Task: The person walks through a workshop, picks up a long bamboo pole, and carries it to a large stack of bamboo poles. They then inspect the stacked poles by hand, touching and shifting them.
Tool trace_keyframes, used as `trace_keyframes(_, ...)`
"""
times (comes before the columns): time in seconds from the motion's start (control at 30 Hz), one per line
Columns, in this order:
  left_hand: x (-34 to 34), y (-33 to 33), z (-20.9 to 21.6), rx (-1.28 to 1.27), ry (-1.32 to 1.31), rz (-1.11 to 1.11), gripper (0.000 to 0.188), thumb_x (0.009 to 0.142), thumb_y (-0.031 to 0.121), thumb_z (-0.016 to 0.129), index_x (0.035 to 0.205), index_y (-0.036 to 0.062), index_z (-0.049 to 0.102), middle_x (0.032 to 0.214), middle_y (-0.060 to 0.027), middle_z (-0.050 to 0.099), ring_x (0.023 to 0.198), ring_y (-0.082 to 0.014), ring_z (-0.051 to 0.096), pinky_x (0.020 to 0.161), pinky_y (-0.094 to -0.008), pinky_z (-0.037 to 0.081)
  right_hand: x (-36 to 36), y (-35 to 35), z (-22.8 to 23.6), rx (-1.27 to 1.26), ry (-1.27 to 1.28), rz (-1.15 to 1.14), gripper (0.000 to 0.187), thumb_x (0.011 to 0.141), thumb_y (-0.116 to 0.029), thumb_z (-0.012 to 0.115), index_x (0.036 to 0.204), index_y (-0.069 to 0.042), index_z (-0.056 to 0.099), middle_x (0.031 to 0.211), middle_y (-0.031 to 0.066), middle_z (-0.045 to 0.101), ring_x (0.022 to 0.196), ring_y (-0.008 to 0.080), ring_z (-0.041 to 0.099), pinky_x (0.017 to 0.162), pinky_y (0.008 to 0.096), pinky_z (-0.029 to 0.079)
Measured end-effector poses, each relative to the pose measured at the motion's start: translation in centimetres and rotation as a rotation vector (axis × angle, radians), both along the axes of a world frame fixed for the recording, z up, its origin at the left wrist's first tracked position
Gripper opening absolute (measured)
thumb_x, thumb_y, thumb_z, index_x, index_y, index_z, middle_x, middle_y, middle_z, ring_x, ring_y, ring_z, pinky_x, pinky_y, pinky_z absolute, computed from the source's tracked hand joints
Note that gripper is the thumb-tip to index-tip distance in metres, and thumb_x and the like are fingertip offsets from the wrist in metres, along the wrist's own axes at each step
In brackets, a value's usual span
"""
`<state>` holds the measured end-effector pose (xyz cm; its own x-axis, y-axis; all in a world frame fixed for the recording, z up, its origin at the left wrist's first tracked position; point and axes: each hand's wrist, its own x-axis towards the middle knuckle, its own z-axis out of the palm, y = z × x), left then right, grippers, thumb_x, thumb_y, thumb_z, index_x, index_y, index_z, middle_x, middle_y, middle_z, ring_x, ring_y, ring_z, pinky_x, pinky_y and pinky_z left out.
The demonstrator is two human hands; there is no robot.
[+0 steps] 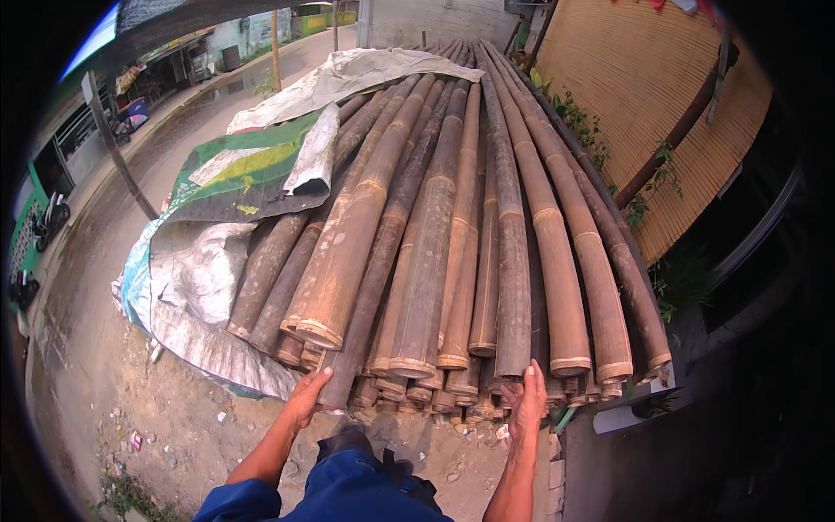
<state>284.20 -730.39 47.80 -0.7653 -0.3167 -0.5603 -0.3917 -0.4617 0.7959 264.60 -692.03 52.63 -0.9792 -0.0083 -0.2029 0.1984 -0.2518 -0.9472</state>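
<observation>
A large stack of brown bamboo poles (426, 304) lies lengthwise before me, cut ends toward my body. At the left of the near ends, my left hand (306, 398) is closed round the end of a dark bamboo pole (348, 361), thumb at its side and fingers partly hidden beneath. My right hand (527, 400) grips the end of another dark bamboo pole (513, 322) right of the middle. Its fingers reach up along the right side, and its thumb is under the cut end. Both poles still rest within the stack.
A white tarp (348, 83) and a green and yellow sheet (252, 165) drape over the stack's left side. To the right stand a woven bamboo wall (661, 87) and some leafy plants (583, 126). A road (174, 148) runs along the left, with a parked motorbike (50, 219).
</observation>
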Motion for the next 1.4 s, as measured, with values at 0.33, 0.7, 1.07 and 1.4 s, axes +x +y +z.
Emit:
trace_keyframes(0.33,1.2,6.8,5.6,-1.362,0.302,0.293,0.031,0.088,0.012,0.066,0.116,-0.0024,0.062,0.110,-0.0219,0.057,0.109,-0.0366,0.055,0.097,-0.0429,0.043,-3.8,-1.0,-0.8,-0.286,-0.076,0.123,0.058,0.099,-0.049,0.058,0.131,-0.001,0.054,0.109,0.0173,0.068,0.090,0.0321,0.070,0.076,0.0473,0.059)
trace_keyframes(0.7,-9.8,15.6,12.5,-0.752,0.519,-0.180,0.036,0.095,0.016,0.067,0.125,-0.0006,0.062,0.117,-0.0183,0.063,0.106,-0.0228,0.066,0.079,-0.0308,0.057,-2.7,-1.5,0.9,-0.042,-0.068,0.110,0.063,0.100,-0.054,0.054,0.136,-0.002,0.051,0.119,0.0158,0.062,0.096,0.0275,0.067,0.064,0.0420,0.063)
trace_keyframes(1.07,-21.9,21.0,9.2,0.032,0.263,-0.405,0.102,0.095,0.034,0.072,0.160,0.0028,0.000,0.139,-0.0275,0.049,0.127,-0.0307,0.052,0.109,-0.0391,0.041,-2.8,-1.3,1.2,0.117,-0.017,0.146,0.056,0.107,-0.046,0.043,0.145,-0.004,0.046,0.102,0.0119,0.066,0.065,0.0162,0.065,0.051,0.0279,0.056)
trace_keyframes(1.4,-21.6,19.4,12.5,0.089,0.332,-0.158,0.058,0.090,0.018,0.074,0.136,0.0012,0.044,0.111,-0.0129,0.064,0.092,-0.0208,0.064,0.076,-0.0349,0.055,-1.3,-4.8,5.1,0.133,0.078,0.450,0.075,0.102,-0.039,0.059,0.159,-0.005,0.025,0.103,0.0096,0.064,0.067,0.0120,0.062,0.061,0.0267,0.054)
